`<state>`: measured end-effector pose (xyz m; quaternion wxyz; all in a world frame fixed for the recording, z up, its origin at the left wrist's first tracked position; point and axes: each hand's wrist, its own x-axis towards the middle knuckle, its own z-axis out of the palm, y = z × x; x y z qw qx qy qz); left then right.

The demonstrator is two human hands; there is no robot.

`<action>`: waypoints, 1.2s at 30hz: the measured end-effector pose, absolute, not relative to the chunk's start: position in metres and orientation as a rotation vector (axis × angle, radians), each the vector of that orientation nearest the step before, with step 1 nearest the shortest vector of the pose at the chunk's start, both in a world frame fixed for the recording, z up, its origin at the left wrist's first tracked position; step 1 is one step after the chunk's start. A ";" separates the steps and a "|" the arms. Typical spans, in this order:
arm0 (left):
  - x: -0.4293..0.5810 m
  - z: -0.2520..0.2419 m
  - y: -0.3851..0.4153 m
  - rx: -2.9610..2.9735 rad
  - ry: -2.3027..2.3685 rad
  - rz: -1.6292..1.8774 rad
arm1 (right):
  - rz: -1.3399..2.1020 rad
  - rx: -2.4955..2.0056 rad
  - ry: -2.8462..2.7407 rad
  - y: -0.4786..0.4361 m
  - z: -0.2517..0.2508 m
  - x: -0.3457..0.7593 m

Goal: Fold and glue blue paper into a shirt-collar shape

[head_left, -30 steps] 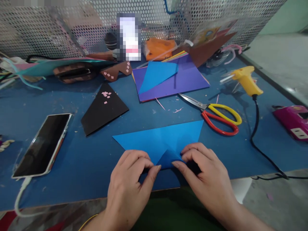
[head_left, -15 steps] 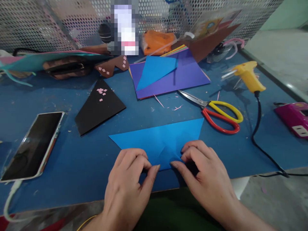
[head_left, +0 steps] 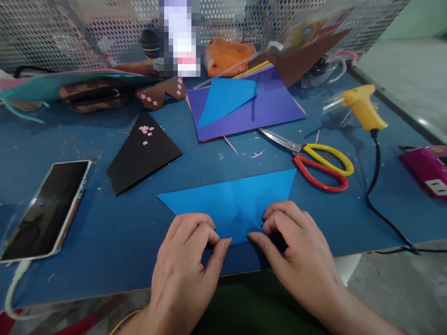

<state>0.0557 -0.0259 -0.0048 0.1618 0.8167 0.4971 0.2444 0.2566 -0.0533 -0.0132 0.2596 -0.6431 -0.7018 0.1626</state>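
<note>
A bright blue sheet of paper [head_left: 226, 197] lies close to the table's front edge, its long straight side facing away from me. My left hand [head_left: 186, 260] pinches its near edge between thumb and fingers. A short gap to the right, my right hand [head_left: 295, 249] pinches the same edge, and the paper is slightly bent up beside it. The fingertips under the sheet are hidden. Scissors [head_left: 300, 151] with one yellow and one red handle lie beyond the sheet's right corner. A folded black paper [head_left: 145, 158] with small pink squares on it rests to the upper left.
At the left lies a phone [head_left: 49, 209] with a white cable. A purple sheet [head_left: 275, 102] tops a paper stack, bearing another blue piece [head_left: 226, 100]. At the right are a yellow glue gun [head_left: 363, 107] and a magenta power strip [head_left: 426, 167]. A perforated metal panel [head_left: 115, 28] stands behind.
Both hands keep their pinch on the blue paper's near edge. The bend between them looks a little flatter, and the whole view has shifted slightly.
</note>
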 end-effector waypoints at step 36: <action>0.058 -0.004 -0.025 2.416 1.413 0.656 | 0.442 -1.750 -1.920 -0.052 -0.014 0.257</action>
